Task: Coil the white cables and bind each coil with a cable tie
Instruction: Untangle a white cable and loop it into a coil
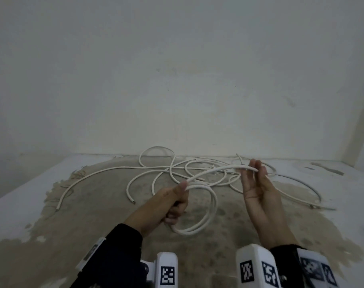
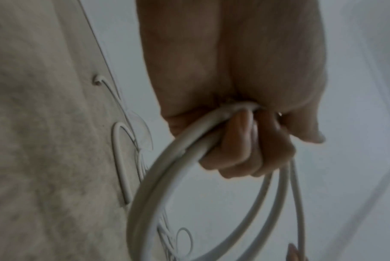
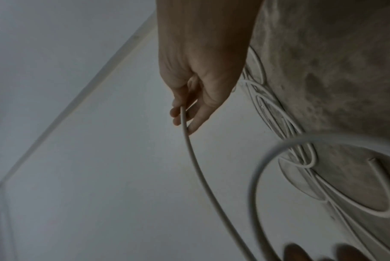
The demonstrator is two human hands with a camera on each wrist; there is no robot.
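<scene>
Cables (image 1: pixel 177 169), white and loosely tangled, lie on the stained floor (image 1: pixel 93 215) by the wall (image 1: pixel 177 59). We see the left hand (image 1: pixel 172 202), its grip curled round a small coil (image 1: pixel 206 213) held above the floor. From it one strand arcs to the right hand (image 1: pixel 256 183), where nearly straight fingers (image 3: pixel 196 121) lightly pinch its end.

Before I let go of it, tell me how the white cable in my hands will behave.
The coil gripped by your left hand holds round loops, so it is likely springy and may open when released. The free end arches to your right hand without sagging, so it seems fairly stiff. It looks thin, probably light.
</scene>
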